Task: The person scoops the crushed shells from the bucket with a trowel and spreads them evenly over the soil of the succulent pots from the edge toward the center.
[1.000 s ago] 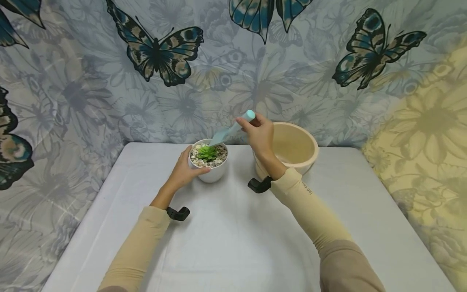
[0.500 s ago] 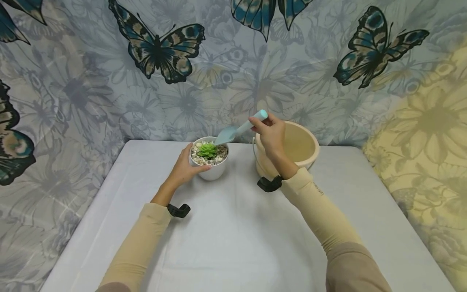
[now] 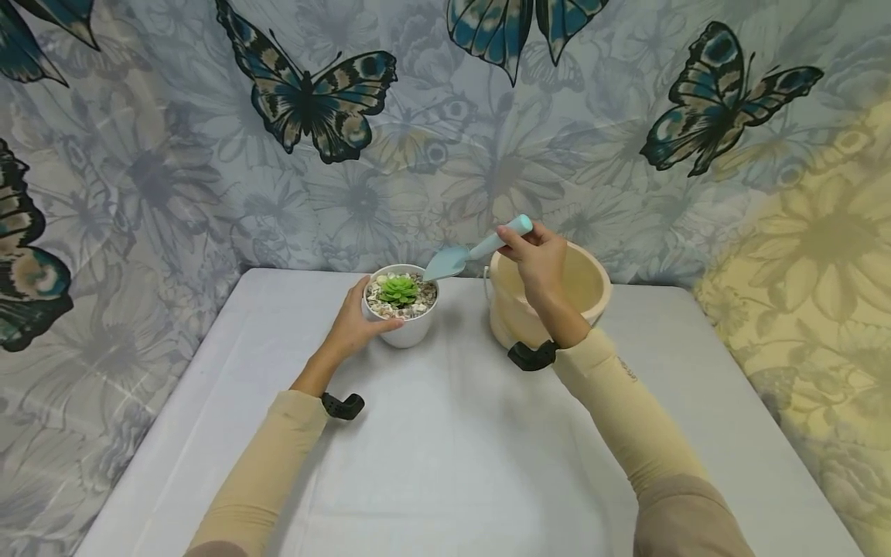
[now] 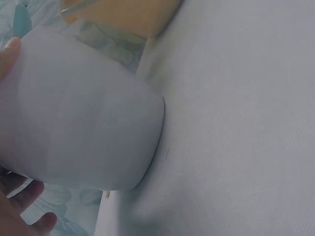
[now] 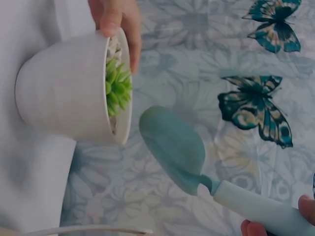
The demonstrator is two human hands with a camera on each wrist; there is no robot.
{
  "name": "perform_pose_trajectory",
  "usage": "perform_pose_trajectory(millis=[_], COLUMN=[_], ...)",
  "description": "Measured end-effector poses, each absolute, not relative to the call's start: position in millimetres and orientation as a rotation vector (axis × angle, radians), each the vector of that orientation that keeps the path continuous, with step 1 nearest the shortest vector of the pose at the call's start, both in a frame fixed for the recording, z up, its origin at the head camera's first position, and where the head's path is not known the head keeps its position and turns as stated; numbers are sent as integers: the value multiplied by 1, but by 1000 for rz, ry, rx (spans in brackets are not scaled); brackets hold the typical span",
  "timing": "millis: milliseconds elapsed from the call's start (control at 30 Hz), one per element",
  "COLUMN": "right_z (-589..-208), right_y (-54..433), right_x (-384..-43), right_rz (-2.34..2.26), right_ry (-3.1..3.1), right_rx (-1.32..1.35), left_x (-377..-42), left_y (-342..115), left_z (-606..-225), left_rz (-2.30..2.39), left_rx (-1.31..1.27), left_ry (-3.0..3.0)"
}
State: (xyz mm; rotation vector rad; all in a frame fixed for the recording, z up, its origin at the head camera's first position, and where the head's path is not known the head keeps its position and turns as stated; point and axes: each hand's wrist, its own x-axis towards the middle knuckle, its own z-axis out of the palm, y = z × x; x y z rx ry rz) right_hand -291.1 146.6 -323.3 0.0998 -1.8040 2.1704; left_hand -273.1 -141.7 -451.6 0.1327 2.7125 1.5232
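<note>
A white pot (image 3: 406, 334) stands on the table, filled with pale pebbles around a small green succulent (image 3: 399, 291). My left hand (image 3: 351, 321) grips its rim from the left, with the thumb along the near side and fingers around the far side. My right hand (image 3: 539, 259) pinches a light blue hand trowel (image 3: 448, 263) by its handle. The blade slopes down to the left, its tip beside the pot's right rim. In the right wrist view, the trowel blade (image 5: 174, 147) is apart from the pot (image 5: 69, 86) and looks bare.
A cream bucket (image 3: 504, 305) with a thin handle stands to the right of the pot, partly behind my right hand and forearm. White cloth covers the table (image 3: 431, 456). A butterfly-patterned backdrop (image 3: 362, 193) hangs right behind the table's far edge.
My right hand has moved right with the trowel, drawing its blade from over the succulent to the pot's right rim. The left hand still holds the pot in place.
</note>
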Motion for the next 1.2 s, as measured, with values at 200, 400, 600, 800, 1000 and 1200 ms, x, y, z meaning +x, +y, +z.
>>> perform_pose_trajectory(millis=[200, 400, 600, 800, 1000, 1200], right_z=[-321, -317, -310, -301, -293, -288], right_y=[157, 169, 186, 206, 225, 243], right_x=[-292, -291, -290, -290, -288, -285], right_rz=[2213, 2242, 2280, 2330, 2340, 2360], right_ry=[-1793, -1766, -1754, -1654, -1608, -1561], right_rx=[101, 126, 153, 185, 161, 191], left_x=[-274, -275, -275, -274, -275, -276], left_y=[-142, -142, -142, -141, -142, -143], left_z=[-454, -453, -453, -453, -453, -455], left_rz=[1543, 1554, 1561, 1549, 1543, 1533], left_rx=[140, 130, 123, 127, 125, 130], left_ry=[2712, 2712, 2707, 2706, 2716, 2725])
